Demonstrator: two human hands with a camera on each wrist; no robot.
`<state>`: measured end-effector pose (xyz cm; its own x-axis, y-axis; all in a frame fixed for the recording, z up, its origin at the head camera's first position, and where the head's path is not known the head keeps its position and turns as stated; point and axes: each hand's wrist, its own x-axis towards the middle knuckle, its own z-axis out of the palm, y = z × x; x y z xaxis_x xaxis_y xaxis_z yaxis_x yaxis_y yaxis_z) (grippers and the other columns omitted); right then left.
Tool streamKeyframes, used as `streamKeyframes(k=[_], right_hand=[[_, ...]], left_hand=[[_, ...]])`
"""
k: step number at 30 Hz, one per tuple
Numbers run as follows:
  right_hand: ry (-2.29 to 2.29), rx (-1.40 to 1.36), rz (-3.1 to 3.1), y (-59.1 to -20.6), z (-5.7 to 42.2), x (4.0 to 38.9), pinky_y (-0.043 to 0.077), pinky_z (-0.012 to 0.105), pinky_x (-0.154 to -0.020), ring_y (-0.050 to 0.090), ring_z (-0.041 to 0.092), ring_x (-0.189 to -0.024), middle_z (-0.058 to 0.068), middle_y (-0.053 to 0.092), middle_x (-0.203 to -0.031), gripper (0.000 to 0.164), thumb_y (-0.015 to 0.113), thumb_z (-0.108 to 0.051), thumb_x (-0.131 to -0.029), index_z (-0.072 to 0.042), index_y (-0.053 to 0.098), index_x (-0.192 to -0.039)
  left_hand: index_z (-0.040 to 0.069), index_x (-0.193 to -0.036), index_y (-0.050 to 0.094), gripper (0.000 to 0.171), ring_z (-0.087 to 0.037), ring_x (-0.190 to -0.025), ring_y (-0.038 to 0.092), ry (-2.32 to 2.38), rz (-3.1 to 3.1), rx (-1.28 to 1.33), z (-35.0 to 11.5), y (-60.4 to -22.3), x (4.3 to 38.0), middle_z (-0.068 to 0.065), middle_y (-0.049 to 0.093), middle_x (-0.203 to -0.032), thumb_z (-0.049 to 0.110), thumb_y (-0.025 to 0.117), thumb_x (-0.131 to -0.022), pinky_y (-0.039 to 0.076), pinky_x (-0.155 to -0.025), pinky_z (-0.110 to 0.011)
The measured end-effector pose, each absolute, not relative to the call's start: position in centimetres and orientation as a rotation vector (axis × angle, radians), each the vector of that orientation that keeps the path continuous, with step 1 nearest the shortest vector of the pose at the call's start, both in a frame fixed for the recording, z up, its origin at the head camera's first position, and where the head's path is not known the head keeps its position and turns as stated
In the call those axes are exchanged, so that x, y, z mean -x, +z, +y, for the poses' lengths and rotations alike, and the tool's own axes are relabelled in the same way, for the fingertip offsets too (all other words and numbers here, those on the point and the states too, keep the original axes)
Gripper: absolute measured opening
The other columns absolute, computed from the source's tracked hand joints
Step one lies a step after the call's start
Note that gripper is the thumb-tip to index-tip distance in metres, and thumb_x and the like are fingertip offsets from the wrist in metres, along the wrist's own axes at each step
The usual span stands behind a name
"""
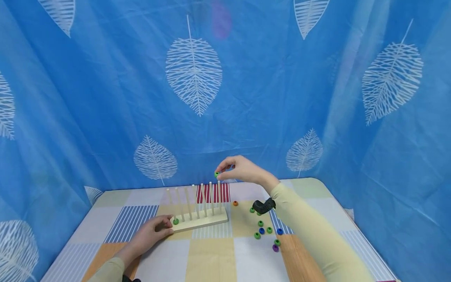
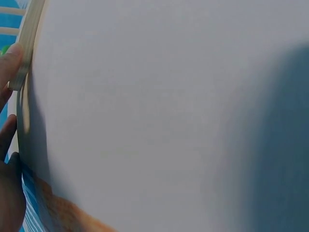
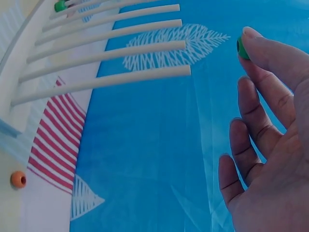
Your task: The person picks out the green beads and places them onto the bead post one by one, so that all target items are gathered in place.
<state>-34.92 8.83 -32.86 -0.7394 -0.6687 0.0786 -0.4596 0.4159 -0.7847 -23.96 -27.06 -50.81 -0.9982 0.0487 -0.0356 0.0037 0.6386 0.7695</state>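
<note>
A pale wooden rack (image 1: 202, 223) with a row of several upright pegs stands on the table. One green bead (image 1: 175, 221) sits at the foot of its leftmost peg area. My left hand (image 1: 154, 231) grips the rack's left end, thumb on the front edge; the left wrist view catches only part of that hand (image 2: 8, 96). Above the right-end peg (image 1: 219, 197), my right hand (image 1: 243, 170) pinches another green bead (image 1: 217, 174) between thumb and index finger. In the right wrist view this bead (image 3: 243, 48) is apart from the peg tips, and the other fingers spread loosely.
Loose beads lie right of the rack: an orange bead (image 1: 235, 203), several green ones such as one green bead (image 1: 260, 223), two blue ones including a blue bead (image 1: 280, 231), and a purple bead (image 1: 275, 248). A blue leaf-patterned curtain (image 1: 246, 98) encloses the patchwork-covered table (image 1: 211, 258).
</note>
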Motion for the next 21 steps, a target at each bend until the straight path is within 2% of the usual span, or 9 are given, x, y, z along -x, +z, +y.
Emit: streamKeyframes(k=[10,16,21], right_hand=[[-1.221,1.089,2.395,-31.8,5.9,34.7,0.054,0.040,-0.087,0.061,0.017,-0.108,-0.006,0.068,-0.116,0.021,0.078,-0.038,-0.092,-0.025,0.075,-0.109],[-1.220,1.121,2.362,-31.9,4.9,34.6,0.054,0.039,-0.088,0.060,0.017,-0.111,-0.005,0.067,-0.118,0.023,0.077,-0.036,-0.093,-0.023,0.076,-0.112],[-1.228,1.129,2.363,-32.1,4.3,34.7,0.054,0.040,-0.086,0.060,0.021,-0.111,-0.007,0.067,-0.118,0.022,0.076,-0.037,-0.094,-0.025,0.076,-0.113]], left_hand=[[0.019,-0.093,0.068,0.017,-0.042,-0.136,0.048,1.297,2.814,-0.054,-27.4,-50.8,23.8,-0.013,0.062,-0.140,0.029,0.081,-0.089,0.034,-0.113,-0.064],[0.020,-0.092,0.067,0.016,-0.041,-0.136,0.049,1.303,2.815,-0.078,-27.3,-50.9,23.9,-0.012,0.063,-0.139,0.026,0.081,-0.089,0.035,-0.113,-0.063],[0.021,-0.092,0.067,0.015,-0.041,-0.137,0.049,1.307,2.812,-0.109,-27.1,-50.9,24.3,-0.011,0.062,-0.140,0.024,0.081,-0.090,0.033,-0.114,-0.063]])
